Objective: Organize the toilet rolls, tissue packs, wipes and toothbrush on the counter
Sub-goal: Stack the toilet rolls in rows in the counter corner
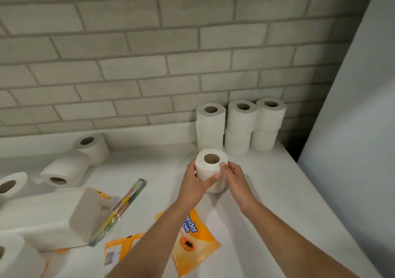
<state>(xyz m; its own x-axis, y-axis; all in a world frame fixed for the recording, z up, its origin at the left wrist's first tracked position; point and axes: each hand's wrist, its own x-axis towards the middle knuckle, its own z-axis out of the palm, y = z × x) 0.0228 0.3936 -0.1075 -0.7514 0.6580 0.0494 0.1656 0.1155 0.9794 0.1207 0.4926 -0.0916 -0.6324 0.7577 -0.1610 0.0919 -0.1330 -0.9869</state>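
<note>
A white toilet roll [208, 169] stands upright near the middle of the white counter [267, 192]; it seems to sit on top of another roll, mostly hidden. My left hand [193, 183] grips its left side with the thumb across the front. My right hand [234, 176] touches its right side with its fingertips. Behind it, three two-high stacks of rolls [241, 126] stand against the wall. Loose rolls [64, 168] lie at the left. A toothbrush pack [121, 209] leans on white tissue packs [53, 215]. Orange wipes packs [194, 243] lie under my forearms.
A grey brick-pattern wall [149, 53] runs along the back of the counter. A pale wall or door panel [352, 128] rises at the right, beyond the counter's slanting right edge. More rolls [10, 187] sit at the far left edge.
</note>
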